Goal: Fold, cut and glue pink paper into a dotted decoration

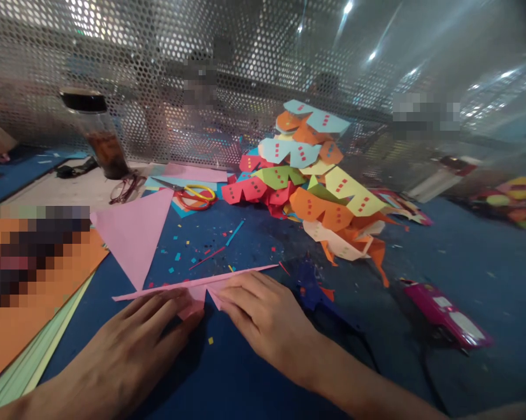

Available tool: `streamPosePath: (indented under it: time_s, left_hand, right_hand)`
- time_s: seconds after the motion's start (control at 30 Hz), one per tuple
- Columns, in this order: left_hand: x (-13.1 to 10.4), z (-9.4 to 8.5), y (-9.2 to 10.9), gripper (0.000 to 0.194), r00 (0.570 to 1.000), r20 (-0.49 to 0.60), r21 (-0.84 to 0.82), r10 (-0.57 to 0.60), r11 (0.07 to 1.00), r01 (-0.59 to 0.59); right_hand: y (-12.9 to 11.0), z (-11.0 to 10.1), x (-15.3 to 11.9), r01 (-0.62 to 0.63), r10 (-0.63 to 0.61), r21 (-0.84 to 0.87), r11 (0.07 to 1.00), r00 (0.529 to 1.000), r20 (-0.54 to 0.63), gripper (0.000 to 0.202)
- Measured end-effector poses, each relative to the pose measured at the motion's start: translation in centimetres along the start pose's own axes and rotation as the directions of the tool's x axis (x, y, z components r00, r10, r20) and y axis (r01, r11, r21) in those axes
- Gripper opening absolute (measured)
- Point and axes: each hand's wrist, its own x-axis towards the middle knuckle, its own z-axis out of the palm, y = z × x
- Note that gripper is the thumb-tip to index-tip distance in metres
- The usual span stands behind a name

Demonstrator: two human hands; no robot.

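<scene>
A folded pink paper (197,282) lies on the blue table in front of me, its long narrow folded edge running left to right, with a notch in the middle of the near side. My left hand (147,326) grips its left part, thumb and fingers closed on the near flap. Over the right part, my right hand (267,312) has its fingertips pressed together on the other flap beside the notch. The hands hide some of the paper. Just beyond the left end is a pink paper triangle (134,239), point toward me.
Scissors (197,195) with yellow and red handles lie beyond. A heap of folded coloured papers (315,175) with red dots stands behind. Right are a blue glue gun (313,289) and a magenta object (446,315). Left are orange and green sheets (39,338), a lidded drink bottle (99,134) and glasses (126,188).
</scene>
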Motion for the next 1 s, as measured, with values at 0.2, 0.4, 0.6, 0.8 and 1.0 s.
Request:
streamPosePath:
  time_s: [0.2, 0.4, 0.6, 0.8, 1.0]
  left_hand:
    - [0.1, 0.3, -0.3, 0.034, 0.999, -0.037, -0.018, -0.023, 1.000, 0.022]
    - [0.1, 0.3, -0.3, 0.030, 0.997, -0.073, -0.042, -0.032, 0.999, 0.029]
    - [-0.1, 0.1, -0.3, 0.028, 0.991, -0.090, -0.176, -0.097, 0.981, 0.080]
    - [-0.2, -0.3, 0.0, 0.015, 0.938, -0.037, -0.444, -0.346, 0.846, 0.294]
    - [0.7, 0.1, -0.3, 0.021, 0.716, 0.329, -0.692, -0.616, 0.359, 0.627]
  right_hand:
    - [1.8, 0.4, 0.5, -0.084, 0.073, -0.245, 0.966, 0.996, -0.056, 0.023]
    - [2.1, 0.5, 0.9, -0.067, 0.077, -0.344, 0.937, 0.997, 0.016, 0.011]
    - [1.4, -0.3, 1.0, -0.192, 0.186, -0.174, 0.966, 0.981, -0.052, 0.011]
    - [1.1, -1.6, 1.1, -0.352, 0.411, 0.323, 0.878, 0.902, -0.134, 0.010]
    - [0.7, -2.0, 1.4, -0.382, 0.505, 0.595, 0.708, 0.862, -0.048, 0.005]
